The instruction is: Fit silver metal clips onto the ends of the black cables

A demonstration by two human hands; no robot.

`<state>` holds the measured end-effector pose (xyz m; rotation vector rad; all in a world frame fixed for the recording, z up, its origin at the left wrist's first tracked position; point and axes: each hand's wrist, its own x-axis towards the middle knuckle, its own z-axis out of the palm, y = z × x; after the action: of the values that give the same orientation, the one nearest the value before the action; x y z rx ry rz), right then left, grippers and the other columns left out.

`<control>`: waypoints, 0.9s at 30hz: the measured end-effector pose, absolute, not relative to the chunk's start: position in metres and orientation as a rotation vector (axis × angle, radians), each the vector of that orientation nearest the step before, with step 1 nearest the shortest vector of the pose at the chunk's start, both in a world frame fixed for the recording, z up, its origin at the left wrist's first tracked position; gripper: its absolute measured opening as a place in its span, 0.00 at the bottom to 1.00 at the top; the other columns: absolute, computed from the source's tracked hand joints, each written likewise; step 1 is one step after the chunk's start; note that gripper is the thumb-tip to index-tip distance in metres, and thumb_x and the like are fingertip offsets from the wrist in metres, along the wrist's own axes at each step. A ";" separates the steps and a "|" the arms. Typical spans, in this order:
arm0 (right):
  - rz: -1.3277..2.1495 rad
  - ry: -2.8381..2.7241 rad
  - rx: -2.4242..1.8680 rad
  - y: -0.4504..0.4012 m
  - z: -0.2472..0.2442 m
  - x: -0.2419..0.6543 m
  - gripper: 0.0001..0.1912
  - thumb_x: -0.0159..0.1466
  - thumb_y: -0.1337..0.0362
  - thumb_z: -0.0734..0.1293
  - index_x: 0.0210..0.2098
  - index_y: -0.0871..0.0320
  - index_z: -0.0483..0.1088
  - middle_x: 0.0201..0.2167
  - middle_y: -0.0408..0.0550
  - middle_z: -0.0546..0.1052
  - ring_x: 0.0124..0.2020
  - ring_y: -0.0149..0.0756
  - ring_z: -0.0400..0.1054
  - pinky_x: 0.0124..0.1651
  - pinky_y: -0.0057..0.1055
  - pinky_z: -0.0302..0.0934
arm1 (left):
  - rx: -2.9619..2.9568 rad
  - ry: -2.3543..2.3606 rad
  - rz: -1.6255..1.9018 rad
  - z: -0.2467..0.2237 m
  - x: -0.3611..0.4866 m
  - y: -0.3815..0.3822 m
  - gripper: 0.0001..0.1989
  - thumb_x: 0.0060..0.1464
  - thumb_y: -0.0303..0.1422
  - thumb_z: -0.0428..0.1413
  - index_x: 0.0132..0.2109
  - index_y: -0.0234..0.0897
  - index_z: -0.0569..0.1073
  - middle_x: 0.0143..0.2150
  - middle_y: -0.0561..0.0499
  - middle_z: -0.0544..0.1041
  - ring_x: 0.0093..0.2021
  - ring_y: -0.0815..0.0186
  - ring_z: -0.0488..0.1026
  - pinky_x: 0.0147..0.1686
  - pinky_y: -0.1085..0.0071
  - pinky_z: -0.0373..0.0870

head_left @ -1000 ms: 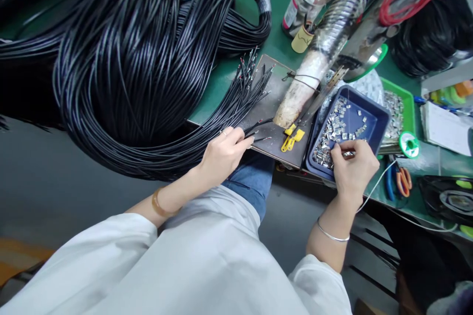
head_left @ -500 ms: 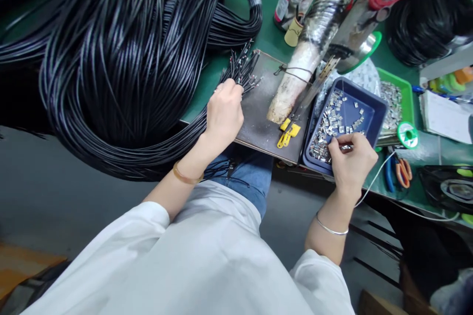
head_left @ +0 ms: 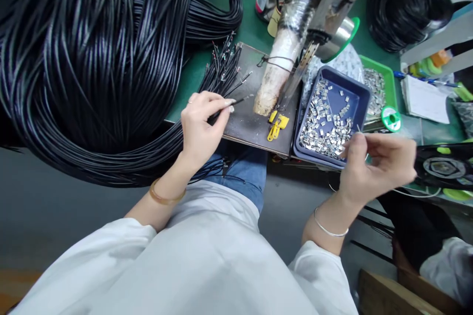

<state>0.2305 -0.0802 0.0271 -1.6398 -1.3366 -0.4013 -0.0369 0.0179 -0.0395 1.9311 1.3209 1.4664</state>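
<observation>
A: What do the left hand's [head_left: 199, 125] fingers hold?

B: Thumb and forefinger pinch one thin black insulated wire [head_left: 231, 105] near its stripped end, over the dark metal work plate [head_left: 254, 125]. The wire's length vanishes into the big coil of black cables [head_left: 111, 59].

A: And the right hand [head_left: 377, 167]?

B: Fingertips [head_left: 351, 145] are drawn together just beside the blue plastic tray of small silver metal clips [head_left: 364, 96], at its near corner. Whatever they nip is too small to make out. The wrist is bent, palm turned left, and it wears a thin silver bangle [head_left: 328, 229].
</observation>
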 end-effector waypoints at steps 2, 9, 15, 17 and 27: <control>-0.506 -1.425 -1.611 -0.090 0.039 0.217 0.07 0.61 0.60 0.71 0.32 0.56 0.72 0.24 0.37 0.72 0.22 0.25 0.67 0.27 0.25 0.60 | 2.118 1.421 1.334 -0.037 -0.040 0.013 0.07 0.60 0.31 0.57 0.42 0.40 0.80 0.43 0.47 0.77 0.45 0.60 0.72 0.49 0.58 0.68; -0.248 -1.609 -2.216 -0.076 0.031 0.244 0.05 0.61 0.62 0.68 0.30 0.55 0.69 0.27 0.45 0.75 0.27 0.32 0.65 0.35 0.32 0.56 | 2.431 1.579 1.107 -0.040 -0.061 -0.006 0.12 0.64 0.29 0.51 0.45 0.40 0.80 0.37 0.45 0.76 0.36 0.59 0.69 0.39 0.60 0.65; -0.027 -1.604 -2.241 -0.054 0.009 0.266 0.07 0.57 0.66 0.69 0.25 0.55 0.66 0.27 0.44 0.73 0.27 0.32 0.64 0.39 0.32 0.56 | 2.371 1.616 1.064 -0.036 -0.064 -0.003 0.10 0.63 0.32 0.52 0.46 0.36 0.76 0.37 0.45 0.75 0.40 0.57 0.70 0.44 0.61 0.66; 0.003 -1.611 -2.227 -0.052 0.009 0.265 0.07 0.56 0.67 0.68 0.25 0.55 0.65 0.27 0.44 0.73 0.28 0.32 0.64 0.40 0.32 0.56 | 2.308 1.634 1.105 -0.034 -0.064 -0.001 0.11 0.64 0.34 0.52 0.47 0.35 0.75 0.41 0.43 0.74 0.43 0.56 0.71 0.47 0.60 0.66; -0.066 -1.633 -2.203 -0.048 0.006 0.259 0.06 0.57 0.67 0.66 0.26 0.54 0.64 0.28 0.44 0.72 0.28 0.32 0.62 0.41 0.34 0.56 | 1.942 1.613 1.331 -0.041 -0.059 0.030 0.05 0.61 0.34 0.56 0.39 0.37 0.72 0.37 0.48 0.74 0.38 0.62 0.73 0.43 0.63 0.69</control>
<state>0.2588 -0.0478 0.0057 -2.2025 -1.6332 -0.0655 -0.0593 0.0301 -0.0413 1.9423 1.6133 1.3309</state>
